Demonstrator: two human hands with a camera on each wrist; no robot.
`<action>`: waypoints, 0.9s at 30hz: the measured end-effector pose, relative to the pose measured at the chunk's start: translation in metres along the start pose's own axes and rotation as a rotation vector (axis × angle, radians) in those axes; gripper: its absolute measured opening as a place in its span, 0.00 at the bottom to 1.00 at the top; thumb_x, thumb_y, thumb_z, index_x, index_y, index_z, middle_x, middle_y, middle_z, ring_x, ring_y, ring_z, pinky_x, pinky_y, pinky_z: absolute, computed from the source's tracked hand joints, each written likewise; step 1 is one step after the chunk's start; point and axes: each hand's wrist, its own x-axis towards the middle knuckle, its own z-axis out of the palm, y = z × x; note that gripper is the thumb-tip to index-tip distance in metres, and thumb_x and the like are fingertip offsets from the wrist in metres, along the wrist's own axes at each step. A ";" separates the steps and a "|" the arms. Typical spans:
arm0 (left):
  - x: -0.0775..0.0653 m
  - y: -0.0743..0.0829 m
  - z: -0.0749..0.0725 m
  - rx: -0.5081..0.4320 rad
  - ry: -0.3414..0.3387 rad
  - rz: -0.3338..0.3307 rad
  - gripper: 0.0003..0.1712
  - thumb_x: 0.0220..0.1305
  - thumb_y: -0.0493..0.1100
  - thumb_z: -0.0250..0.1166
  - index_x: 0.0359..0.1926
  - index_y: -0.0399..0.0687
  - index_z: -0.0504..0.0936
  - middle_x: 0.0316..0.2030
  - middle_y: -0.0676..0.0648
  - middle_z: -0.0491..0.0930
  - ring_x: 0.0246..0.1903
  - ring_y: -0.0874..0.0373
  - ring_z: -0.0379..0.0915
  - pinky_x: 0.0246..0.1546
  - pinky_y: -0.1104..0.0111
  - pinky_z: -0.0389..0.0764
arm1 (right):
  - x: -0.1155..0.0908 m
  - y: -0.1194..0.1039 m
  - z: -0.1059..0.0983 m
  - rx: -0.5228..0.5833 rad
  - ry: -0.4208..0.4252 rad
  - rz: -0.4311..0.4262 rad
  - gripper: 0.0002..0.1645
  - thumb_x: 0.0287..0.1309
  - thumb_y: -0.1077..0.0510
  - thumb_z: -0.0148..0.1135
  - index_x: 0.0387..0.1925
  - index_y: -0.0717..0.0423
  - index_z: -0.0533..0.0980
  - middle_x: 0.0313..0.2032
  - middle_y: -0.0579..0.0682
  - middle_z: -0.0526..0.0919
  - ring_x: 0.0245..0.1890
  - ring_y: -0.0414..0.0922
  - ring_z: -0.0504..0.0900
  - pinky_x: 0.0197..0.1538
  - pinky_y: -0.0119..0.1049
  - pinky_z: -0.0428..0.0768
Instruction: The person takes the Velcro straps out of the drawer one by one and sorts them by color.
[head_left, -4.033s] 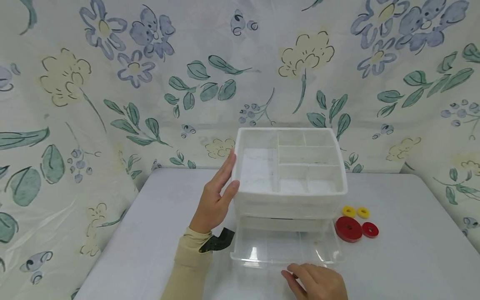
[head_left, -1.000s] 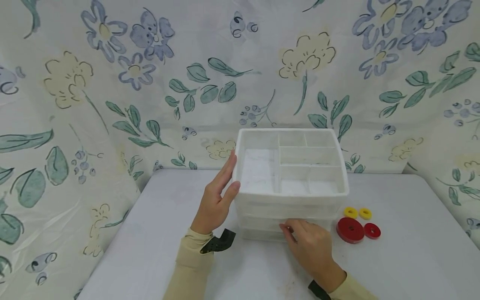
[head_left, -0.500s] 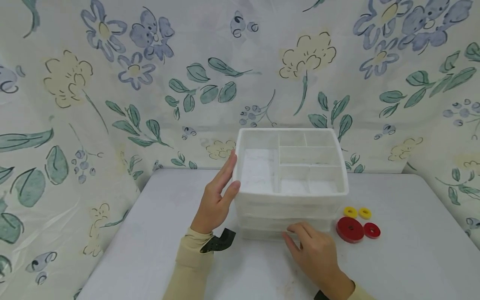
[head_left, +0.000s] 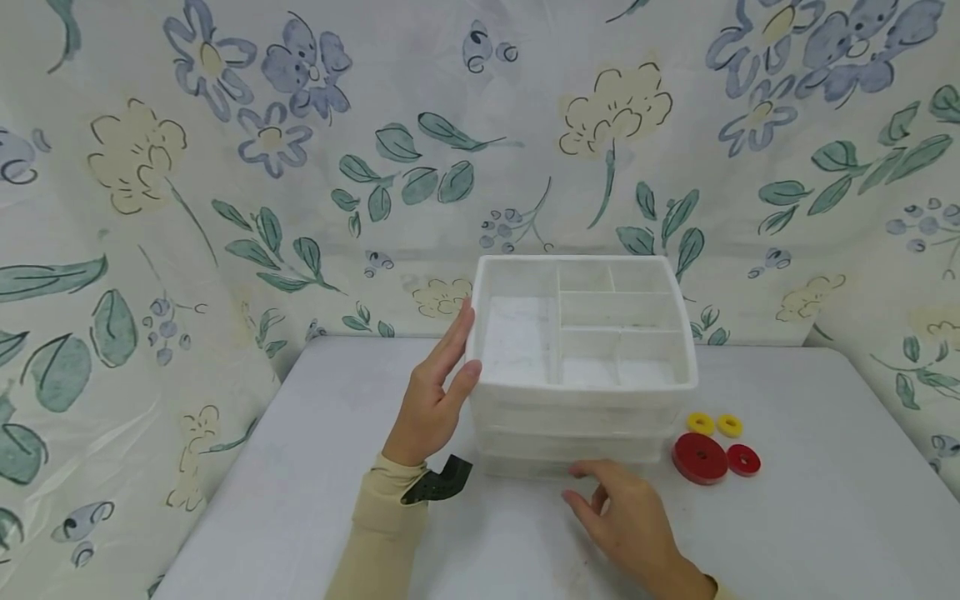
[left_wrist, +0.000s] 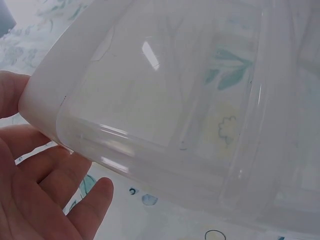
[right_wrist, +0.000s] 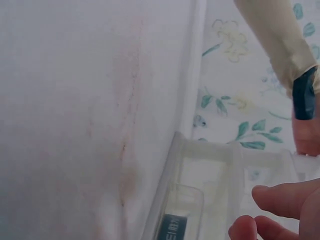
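Note:
A white plastic drawer organizer (head_left: 585, 408) stands at the back of the table, with a divided tray on top and translucent drawers below, all pushed in. My left hand (head_left: 431, 396) rests against its left side, fingers fairly straight and thumb at the front corner. The left wrist view shows the fingers (left_wrist: 65, 175) touching the clear wall (left_wrist: 150, 115). Just in front of the lowest drawer is my right hand (head_left: 626, 517), fingers loosely bent and holding nothing. In the right wrist view, a dark label (right_wrist: 173, 227) with pale characters shows at the lowest drawer.
To the organizer's right lie a large red disc (head_left: 700, 458), a small red ring (head_left: 743, 460) and two yellow rings (head_left: 701, 424). A floral cloth (head_left: 420, 200) hangs behind the white table (head_left: 300, 500).
Four seconds ago the clear bottom drawer stood pulled out; it is now pushed in. My right hand has drawn back from the drawer fronts since one second ago. The left hand stays put.

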 end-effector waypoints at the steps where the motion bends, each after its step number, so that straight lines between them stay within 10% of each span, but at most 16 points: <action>1: 0.000 0.000 0.000 0.000 0.000 0.001 0.33 0.78 0.38 0.53 0.78 0.43 0.55 0.78 0.49 0.49 0.77 0.51 0.45 0.73 0.62 0.56 | 0.000 0.001 0.000 0.008 -0.021 0.022 0.17 0.46 0.61 0.81 0.40 0.52 0.84 0.29 0.39 0.83 0.20 0.28 0.69 0.24 0.25 0.73; 13: 0.000 0.000 0.001 -0.006 0.003 0.014 0.33 0.77 0.36 0.53 0.78 0.42 0.54 0.78 0.45 0.50 0.77 0.50 0.46 0.73 0.62 0.57 | 0.000 0.010 0.007 0.263 -0.289 0.265 0.22 0.54 0.54 0.76 0.49 0.58 0.82 0.45 0.53 0.87 0.24 0.33 0.77 0.25 0.28 0.77; 27: 0.000 0.000 0.001 -0.007 0.003 0.009 0.33 0.78 0.39 0.53 0.78 0.42 0.54 0.78 0.46 0.50 0.77 0.50 0.46 0.73 0.62 0.56 | 0.001 0.023 0.016 0.570 -0.371 0.493 0.30 0.58 0.58 0.72 0.59 0.70 0.75 0.51 0.60 0.85 0.31 0.45 0.86 0.34 0.31 0.81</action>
